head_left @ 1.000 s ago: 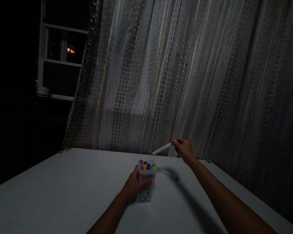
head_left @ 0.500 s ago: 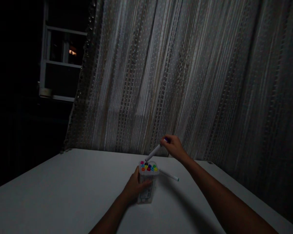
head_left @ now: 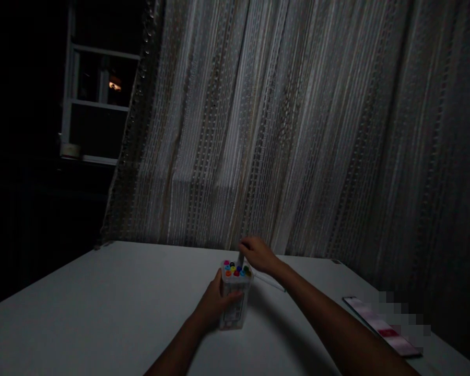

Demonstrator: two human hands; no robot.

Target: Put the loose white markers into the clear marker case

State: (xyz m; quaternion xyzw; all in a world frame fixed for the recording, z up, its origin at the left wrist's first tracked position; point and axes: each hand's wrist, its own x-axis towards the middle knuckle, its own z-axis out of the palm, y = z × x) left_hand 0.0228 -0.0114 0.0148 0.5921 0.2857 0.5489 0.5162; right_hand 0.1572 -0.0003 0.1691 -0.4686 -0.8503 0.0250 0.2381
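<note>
A clear plastic marker box [head_left: 235, 305] stands upright on the white table [head_left: 102, 308], with several coloured marker caps showing at its top. My left hand [head_left: 215, 303] is wrapped around the box's left side. My right hand [head_left: 256, 255] is just above the box's open top, pinched on a white marker [head_left: 241, 259] that stands nearly upright with its lower end among the caps. Another white marker [head_left: 270, 282] lies on the table right behind the box, partly hidden by my right forearm.
A long pale curtain [head_left: 297, 130] hangs behind the table's far edge. A dark window with a white frame [head_left: 72, 104] is at the left. A flat striped card [head_left: 382, 326] lies near the table's right edge. The room is dim.
My right hand has come down and left with the white marker, turning it from slanted to nearly upright at the box's top. The left hand kept its hold on the box.
</note>
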